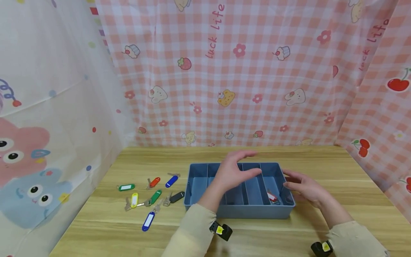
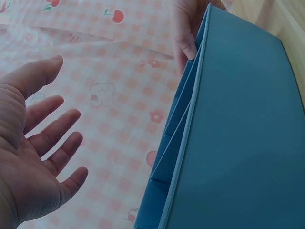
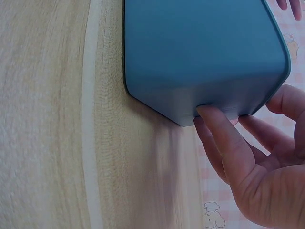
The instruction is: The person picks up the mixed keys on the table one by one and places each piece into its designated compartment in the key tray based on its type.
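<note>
A blue-grey divided box [image 1: 253, 211] stands on the wooden table, its row of compartments facing up. Above its middle hovers my left hand [image 1: 229, 173], holding nothing, with fingers spread and thumb apart, as the left wrist view [image 2: 33, 157] also shows. At the box's right end, my right hand [image 1: 308, 189] holds the end wall, thumb by the rim and fingers [image 3: 224, 138] against the outside. In the rightmost compartment lies a key with a red tag [image 1: 271, 196]. My left hand and forearm hide parts of the middle compartments.
Left of the box lie several keys with coloured tags: green [image 1: 126, 187], red [image 1: 155, 182], blue [image 1: 171, 181], yellow [image 1: 134, 200], black [image 1: 177, 197] and another blue tag [image 1: 148, 221]. A checked pink curtain [image 1: 237, 78] hangs behind the table; a white patterned sheet [image 1: 64, 107] hangs at left.
</note>
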`<action>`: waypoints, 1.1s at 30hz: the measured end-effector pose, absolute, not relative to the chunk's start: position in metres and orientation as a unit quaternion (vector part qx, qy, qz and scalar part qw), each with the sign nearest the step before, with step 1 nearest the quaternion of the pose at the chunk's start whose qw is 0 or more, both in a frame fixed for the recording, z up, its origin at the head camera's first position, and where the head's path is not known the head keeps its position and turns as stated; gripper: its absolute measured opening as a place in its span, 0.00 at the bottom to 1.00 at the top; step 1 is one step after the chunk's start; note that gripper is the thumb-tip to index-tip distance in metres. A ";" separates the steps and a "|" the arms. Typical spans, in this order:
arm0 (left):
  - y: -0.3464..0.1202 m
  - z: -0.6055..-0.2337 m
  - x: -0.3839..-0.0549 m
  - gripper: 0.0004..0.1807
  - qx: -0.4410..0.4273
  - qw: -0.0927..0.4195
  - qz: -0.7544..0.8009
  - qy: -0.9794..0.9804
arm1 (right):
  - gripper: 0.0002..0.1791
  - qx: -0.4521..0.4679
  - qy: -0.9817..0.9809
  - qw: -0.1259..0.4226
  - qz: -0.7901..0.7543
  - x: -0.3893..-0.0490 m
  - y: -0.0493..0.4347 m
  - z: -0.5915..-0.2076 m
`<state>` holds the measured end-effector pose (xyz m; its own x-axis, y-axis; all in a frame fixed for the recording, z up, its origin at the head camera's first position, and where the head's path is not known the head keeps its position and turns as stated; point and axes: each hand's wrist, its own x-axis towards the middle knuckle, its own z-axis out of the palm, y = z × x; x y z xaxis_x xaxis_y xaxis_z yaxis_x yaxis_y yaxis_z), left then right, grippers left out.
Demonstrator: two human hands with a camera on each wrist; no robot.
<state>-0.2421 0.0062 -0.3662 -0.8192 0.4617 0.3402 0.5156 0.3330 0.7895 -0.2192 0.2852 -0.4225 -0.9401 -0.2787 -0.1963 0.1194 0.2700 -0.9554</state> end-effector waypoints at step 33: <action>-0.077 -0.358 -0.238 0.27 -0.227 0.161 -0.540 -0.794 | 0.37 -0.056 0.780 0.166 -0.601 -0.220 0.286 -0.425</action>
<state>-0.2377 -0.0769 -0.3580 -0.8448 0.1874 0.5011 0.5350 0.3126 0.7849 -0.2197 0.2862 -0.4247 -0.9389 -0.2859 -0.1917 0.1127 0.2710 -0.9560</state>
